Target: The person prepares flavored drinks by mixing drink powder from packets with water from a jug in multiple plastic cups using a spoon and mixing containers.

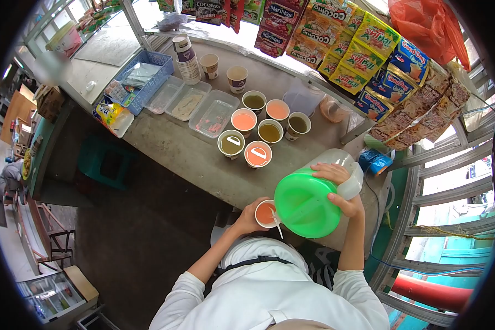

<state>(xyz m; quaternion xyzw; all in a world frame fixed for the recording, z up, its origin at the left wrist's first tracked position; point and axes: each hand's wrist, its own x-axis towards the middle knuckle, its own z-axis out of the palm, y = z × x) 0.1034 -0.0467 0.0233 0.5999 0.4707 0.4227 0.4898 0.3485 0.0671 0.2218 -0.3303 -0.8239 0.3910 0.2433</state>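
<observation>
My left hand (246, 221) is wrapped round a paper cup (265, 214) that holds orange drink, near the counter's front edge. A thin white stick (279, 227) shows at this cup's rim. With my right hand (342, 193) I grip a clear plastic pitcher (335, 160) by its handle side, fingers spread onto its green lid (307, 208). The pitcher is tilted toward me, its lid edge right at the cup. Beyond it, several paper cups stand together, some with orange drink (258, 154), others with greenish-brown drink (231, 144).
Along the counter (165, 144) sit clear plastic containers (213, 114), a blue basket (143, 77) and a stack of paper cups (188, 70). Drink sachets (366, 58) hang at the back right. A blue packet (375, 161) lies right of the pitcher.
</observation>
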